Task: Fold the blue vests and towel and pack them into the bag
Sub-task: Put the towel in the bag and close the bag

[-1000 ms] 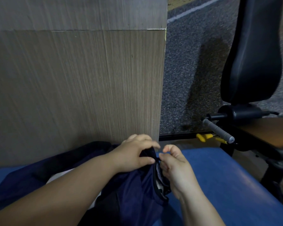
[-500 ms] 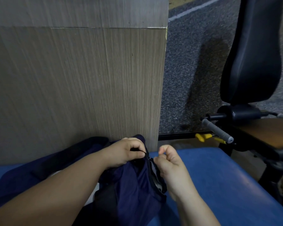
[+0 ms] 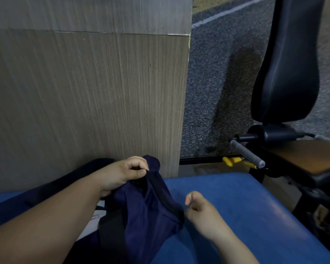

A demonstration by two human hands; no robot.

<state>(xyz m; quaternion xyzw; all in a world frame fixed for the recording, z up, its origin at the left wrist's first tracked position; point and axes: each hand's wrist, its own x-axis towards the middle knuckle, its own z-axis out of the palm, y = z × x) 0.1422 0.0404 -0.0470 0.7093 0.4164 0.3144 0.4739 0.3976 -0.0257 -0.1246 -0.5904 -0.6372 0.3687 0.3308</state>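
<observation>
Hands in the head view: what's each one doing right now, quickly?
Left hand: closed, gripping the top edge of the dark blue fabric.
Right hand: fingers curled beside the fabric; cannot tell if it holds anything.

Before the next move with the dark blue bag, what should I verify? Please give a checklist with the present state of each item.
1. Left hand grips the upper edge of the bag: ok.
2. Right hand holds the bag: cannot tell; its curled fingers sit at the bag's edge.
3. The bag lies on the blue pad: ok.
4. Vests and towel are inside: cannot tell; only a white patch shows.
5. The bag is closed: cannot tell.
</observation>
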